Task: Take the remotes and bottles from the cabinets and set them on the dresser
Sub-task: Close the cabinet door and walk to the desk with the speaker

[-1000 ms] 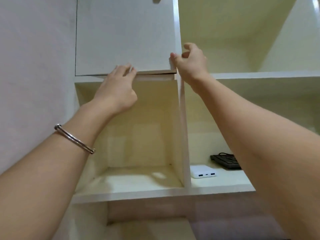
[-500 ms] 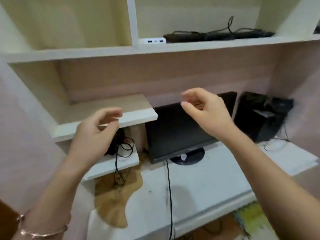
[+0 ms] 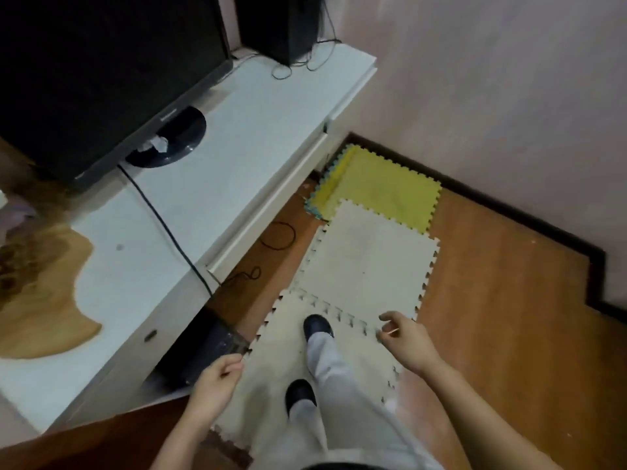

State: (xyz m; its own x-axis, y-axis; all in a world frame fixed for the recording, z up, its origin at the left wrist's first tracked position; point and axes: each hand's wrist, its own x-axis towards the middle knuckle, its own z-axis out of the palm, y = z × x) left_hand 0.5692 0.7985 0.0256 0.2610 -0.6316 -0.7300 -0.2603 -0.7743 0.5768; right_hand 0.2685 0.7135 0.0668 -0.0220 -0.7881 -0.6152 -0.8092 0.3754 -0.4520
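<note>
Hands [image 3: 217, 385] off cabinet, now lowered.

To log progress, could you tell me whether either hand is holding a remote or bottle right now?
No, the left hand and right hand are both empty above the floor mats.

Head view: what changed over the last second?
View swung down from the upper cabinet to the white dresser and floor mats. Both hands came off the cabinet door and dropped low: left hand, right hand. Nothing taken: both still empty, fingers loosely curled. Monitor unmoved on the dresser.
</note>
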